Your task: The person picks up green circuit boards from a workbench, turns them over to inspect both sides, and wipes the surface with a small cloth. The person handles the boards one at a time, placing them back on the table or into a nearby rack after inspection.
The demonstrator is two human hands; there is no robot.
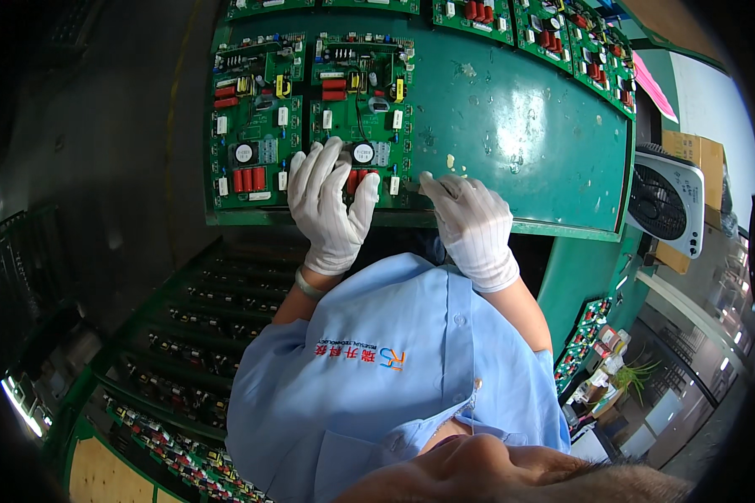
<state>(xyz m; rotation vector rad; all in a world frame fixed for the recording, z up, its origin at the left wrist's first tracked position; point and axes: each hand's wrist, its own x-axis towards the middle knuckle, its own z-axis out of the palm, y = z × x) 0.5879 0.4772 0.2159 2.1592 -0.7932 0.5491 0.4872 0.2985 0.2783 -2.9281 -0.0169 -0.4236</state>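
A green circuit board (pixel 341 126) lies at the near edge of the green tabletop. It carries red block components, a round white-topped part, yellow parts and a dark wire. My left hand (pixel 331 205), in a white striped glove, rests over its lower left portion. The fingers are stretched out, with the thumb apart beside the red blocks. Just right of the board's lower corner is my right hand (pixel 476 222), also gloved. Its fingers are curled together in a pinch, and whatever they hold is too small to make out. A similar board (pixel 235 138) lies to the left.
More circuit boards (pixel 554 38) line the far edge of the green table (pixel 520 142). A white-framed fan (pixel 667 201) stands beyond its right side, next to a cardboard box (pixel 695 151). At the lower left, a rack (pixel 143 335) holds rows of boards. A plant (pixel 633 375) is at right.
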